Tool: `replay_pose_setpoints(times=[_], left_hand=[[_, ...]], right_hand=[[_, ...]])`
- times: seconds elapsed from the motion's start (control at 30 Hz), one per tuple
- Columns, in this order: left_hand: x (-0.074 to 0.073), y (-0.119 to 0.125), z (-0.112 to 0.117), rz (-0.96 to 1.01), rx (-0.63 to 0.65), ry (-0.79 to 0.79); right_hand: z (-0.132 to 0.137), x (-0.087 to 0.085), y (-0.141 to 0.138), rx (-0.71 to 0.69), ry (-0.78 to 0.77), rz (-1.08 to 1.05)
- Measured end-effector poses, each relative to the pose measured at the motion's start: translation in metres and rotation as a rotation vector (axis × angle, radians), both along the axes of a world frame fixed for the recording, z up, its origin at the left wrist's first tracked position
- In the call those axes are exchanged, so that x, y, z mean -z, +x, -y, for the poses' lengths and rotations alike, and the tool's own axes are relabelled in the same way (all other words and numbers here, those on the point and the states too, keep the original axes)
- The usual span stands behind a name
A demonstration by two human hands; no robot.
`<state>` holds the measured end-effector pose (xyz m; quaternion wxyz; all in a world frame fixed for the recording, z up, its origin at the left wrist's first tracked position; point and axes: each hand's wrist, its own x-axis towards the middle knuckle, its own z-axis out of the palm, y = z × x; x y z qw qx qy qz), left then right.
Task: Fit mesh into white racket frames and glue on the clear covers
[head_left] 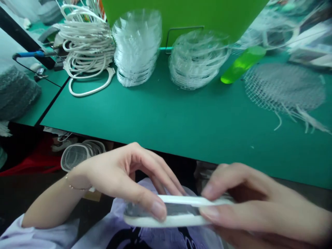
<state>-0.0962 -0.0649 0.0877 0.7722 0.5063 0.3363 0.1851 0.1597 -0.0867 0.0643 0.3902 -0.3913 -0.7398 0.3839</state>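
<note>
A white oval plastic frame (178, 220) with dark grey mesh-like material inside is held low in front of my body, tilted so that it shows nearly edge-on. My left hand (127, 176) grips its left part, with the thumb on the near side and the fingers behind the upper rim. At the other end, my right hand (246, 204) pinches the frame between thumb and fingers. Motion smears the right hand a little, and the frame's right end is hidden behind it.
White frames (85, 52) are piled at the back left of the green table (155, 117). Beside them stand two stacks of clear oval pieces (137, 52), (197, 62). A green cylinder (242, 65) and grey mesh pieces (287, 84) lie rightward. Finished-looking mesh frames (77, 155) sit below the table edge.
</note>
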Motion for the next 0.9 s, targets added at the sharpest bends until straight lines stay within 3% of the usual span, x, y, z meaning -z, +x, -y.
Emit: replay_pose_setpoints(times=[0.1,0.23,0.4,0.63,0.9], left_hand=[[0.030,0.001,0.011,0.061,-0.013,-0.117],[0.051,-0.002,0.023,0.046,-0.051,-0.139],[0.046,-0.003,0.025,0.003,-0.051,-0.166],[0.038,0.001,0.025,0.073,-0.126,-0.080],[0.017,-0.002,0.023,-0.096,-0.039,0.276]], right_hand=[[0.001,0.005,-0.005,-0.168,-0.123,-0.122],[0.009,0.014,-0.008,-0.152,-0.108,-0.116],[0.014,0.020,-0.007,-0.097,0.014,-0.056],[0.011,0.024,-0.007,-0.119,0.037,-0.023],[0.010,0.023,-0.006,-0.152,0.042,0.016]])
